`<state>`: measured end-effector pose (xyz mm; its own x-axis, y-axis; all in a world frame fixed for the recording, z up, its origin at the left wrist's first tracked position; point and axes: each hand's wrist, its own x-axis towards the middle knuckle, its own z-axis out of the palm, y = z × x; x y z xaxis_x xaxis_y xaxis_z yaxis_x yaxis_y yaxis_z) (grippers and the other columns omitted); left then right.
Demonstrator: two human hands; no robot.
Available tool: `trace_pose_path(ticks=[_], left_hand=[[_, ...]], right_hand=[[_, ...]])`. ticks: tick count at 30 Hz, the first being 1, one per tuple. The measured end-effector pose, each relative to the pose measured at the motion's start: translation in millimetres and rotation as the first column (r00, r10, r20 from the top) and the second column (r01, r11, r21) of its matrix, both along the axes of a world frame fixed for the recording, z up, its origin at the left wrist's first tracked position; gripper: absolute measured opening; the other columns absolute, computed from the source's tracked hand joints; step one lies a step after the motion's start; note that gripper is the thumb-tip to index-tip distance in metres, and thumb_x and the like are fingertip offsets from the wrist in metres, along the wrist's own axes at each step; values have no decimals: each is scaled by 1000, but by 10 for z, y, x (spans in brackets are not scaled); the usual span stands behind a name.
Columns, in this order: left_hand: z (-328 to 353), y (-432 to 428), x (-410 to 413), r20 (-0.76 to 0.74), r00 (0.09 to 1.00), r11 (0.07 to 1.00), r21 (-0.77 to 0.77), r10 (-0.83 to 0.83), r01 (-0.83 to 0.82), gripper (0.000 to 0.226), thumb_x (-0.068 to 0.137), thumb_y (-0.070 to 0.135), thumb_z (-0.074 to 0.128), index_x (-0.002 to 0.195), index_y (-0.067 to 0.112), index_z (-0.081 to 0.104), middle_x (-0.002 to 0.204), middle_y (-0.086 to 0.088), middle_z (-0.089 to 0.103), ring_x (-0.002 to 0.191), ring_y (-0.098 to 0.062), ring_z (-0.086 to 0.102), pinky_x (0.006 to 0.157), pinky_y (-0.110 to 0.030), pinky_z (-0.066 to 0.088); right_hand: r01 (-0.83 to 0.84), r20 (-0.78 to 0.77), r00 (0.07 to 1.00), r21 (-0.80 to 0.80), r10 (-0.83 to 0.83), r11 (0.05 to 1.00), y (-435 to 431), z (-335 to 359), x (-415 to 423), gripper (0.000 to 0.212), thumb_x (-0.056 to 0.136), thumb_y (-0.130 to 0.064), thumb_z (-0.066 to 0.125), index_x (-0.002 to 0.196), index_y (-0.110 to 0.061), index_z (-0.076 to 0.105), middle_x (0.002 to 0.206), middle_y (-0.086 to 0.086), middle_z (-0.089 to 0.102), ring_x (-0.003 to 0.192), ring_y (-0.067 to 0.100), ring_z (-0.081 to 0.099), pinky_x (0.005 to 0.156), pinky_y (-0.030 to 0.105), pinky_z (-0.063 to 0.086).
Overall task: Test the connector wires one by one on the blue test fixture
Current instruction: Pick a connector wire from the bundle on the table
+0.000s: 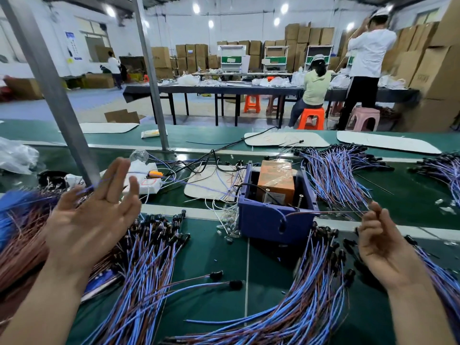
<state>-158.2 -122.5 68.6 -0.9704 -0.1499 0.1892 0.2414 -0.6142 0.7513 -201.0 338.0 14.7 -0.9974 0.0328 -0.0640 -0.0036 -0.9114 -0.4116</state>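
Nearest, heaped connector wires (298, 307) lie within reach, likely as stock. The left hand (92, 220) is raised, palm open and fingers straight. The right hand (383, 247) pinches one wire (331, 212), drawn taut. Its long axis runs left-right, and its far end meets the front of the blue test fixture (261, 220), presumably for testing.

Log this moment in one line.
left hand: open | right hand: pinches connector wire | connector wire: reaches blue test fixture front

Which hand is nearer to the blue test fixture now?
Right. The right hand is just to the right of the blue test fixture, pinching a wire that leads to it; the left hand is farther off, to its left.
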Motion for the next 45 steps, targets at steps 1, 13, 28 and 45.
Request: trace_pose_path(ticks=[1,13,28,45], left_hand=[[41,103,-75,4,1000,1000,8,-30,30,57,94,27,27,145,4,35,152,-4,34,137,-23,31,114,-33,14],[82,1213,-648,-60,998,656,-754,-7,-41,27,84,38,48,90,25,71,65,12,61,61,-3,52,63,-18,48],[-225,1709,-1002,186,967,194,-956,-174,219,42,102,26,38,88,14,75,55,4,43,47,-9,34,47,-20,30],[-349,1876,-1071,60,998,137,-988,-25,63,33,98,24,47,72,22,68,54,-1,41,50,-15,36,54,-26,31]], right_hand=[[56,48,997,137,-63,989,-19,-21,-53,27,86,-28,57,72,-17,77,70,-6,62,54,-1,56,53,4,46],[-52,138,981,867,-139,496,-219,158,-134,24,97,-25,49,111,-19,68,85,4,64,55,10,41,45,19,32],[33,-17,981,996,-194,83,-158,252,-19,21,89,-9,65,81,-24,77,72,12,68,46,4,46,43,15,35],[19,-8,989,997,-145,72,-121,230,-37,26,88,-5,60,74,-19,77,41,-15,53,35,-2,40,36,7,29]])
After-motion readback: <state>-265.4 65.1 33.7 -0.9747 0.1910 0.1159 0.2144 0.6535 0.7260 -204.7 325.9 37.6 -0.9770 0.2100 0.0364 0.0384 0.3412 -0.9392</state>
